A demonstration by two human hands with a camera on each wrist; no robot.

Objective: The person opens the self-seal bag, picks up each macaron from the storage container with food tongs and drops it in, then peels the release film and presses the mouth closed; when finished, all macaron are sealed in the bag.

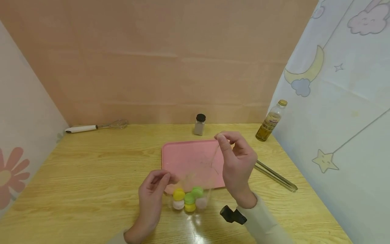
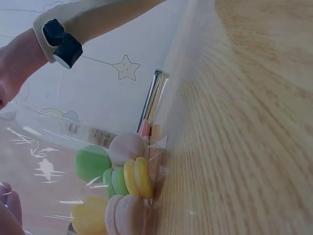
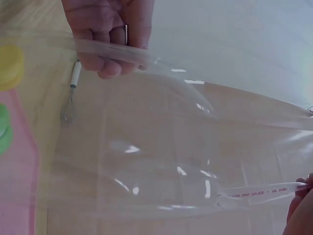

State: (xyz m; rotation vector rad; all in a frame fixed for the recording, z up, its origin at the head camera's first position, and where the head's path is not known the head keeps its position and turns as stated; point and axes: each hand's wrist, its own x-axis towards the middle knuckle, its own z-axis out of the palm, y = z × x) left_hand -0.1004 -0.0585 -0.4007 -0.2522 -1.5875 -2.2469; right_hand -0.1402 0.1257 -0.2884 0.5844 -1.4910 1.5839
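A clear plastic bag stretches between the two hands over the near edge of the pink tray. Several macarons in yellow, green and pale pink, among them a green macaron, lie at the bag's bottom. My left hand pinches one side of the bag between thumb and fingers. Raised higher on the opposite side, my right hand pinches the end of a narrow sealing strip with red print. That strip runs taut from the bag's edge to the right fingertips.
Behind the tray stands a small black-lidded jar. A bottle of amber liquid is at the back right, with metal tongs nearer along the right side. A white-handled whisk lies at the back left of the wooden table.
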